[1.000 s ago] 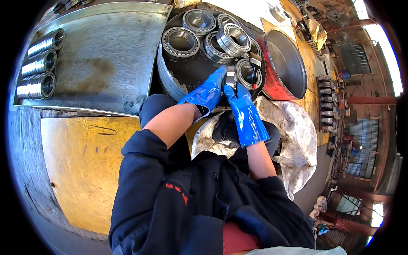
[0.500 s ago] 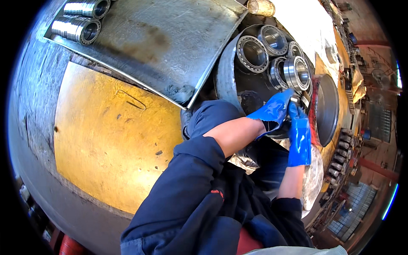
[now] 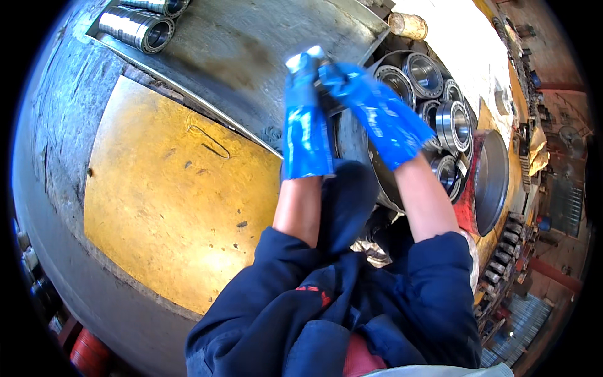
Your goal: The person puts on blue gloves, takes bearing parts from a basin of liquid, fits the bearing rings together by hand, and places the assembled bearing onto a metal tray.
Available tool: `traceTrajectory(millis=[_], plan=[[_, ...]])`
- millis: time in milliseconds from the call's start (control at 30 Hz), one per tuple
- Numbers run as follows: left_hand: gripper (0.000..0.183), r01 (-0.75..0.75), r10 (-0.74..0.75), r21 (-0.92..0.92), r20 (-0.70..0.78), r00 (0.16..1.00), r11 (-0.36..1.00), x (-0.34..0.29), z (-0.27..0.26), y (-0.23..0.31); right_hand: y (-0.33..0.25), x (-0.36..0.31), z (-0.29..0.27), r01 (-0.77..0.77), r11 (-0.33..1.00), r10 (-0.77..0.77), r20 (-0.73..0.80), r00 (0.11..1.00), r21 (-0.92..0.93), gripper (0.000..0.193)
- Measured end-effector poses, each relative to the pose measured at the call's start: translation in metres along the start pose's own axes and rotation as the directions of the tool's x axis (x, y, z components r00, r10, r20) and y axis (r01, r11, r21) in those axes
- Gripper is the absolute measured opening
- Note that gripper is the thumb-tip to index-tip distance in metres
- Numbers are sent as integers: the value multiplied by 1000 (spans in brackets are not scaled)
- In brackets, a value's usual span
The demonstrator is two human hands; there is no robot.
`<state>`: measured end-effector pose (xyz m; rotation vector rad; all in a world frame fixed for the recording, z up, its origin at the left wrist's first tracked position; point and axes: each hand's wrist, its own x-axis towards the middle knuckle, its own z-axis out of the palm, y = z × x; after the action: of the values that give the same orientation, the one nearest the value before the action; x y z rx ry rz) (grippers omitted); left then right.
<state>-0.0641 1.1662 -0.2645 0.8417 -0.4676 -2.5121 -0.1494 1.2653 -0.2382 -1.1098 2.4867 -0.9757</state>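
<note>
Blue-gloved left hand (image 3: 304,81) and right hand (image 3: 344,83) are curled closed on a shiny metal piece (image 3: 304,57), blurred, over the grey tray (image 3: 204,28). Step seems a two-handed carry; next move likely calls for a steady grip. Tray holds bearing rows (image 3: 129,26) left of hands; round tub (image 3: 353,139), right, holds jumbled bearings (image 3: 443,127).

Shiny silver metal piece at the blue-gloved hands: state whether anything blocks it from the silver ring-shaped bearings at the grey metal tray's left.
Nothing visible does. Between the shiny silver metal piece, blurred at the left hand and right hand, and the silver ring-shaped bearings, the grey metal tray shows a brown stain.
</note>
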Motion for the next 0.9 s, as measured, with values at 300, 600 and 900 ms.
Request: traceTrajectory(millis=[300,600,900], plan=[[42,-178,222,198,-231,947,964,-40,-92,24,-31,-2,115,-259,841,-84,588,805,475,48],[37,-173,244,239,-314,917,956,25,-185,-4,-29,26,143,-371,924,331,684,650,-95,53],[33,77,38,398,-274,961,914,16,-121,53,42,-82,-29,-309,720,414,-27,910,621,38]])
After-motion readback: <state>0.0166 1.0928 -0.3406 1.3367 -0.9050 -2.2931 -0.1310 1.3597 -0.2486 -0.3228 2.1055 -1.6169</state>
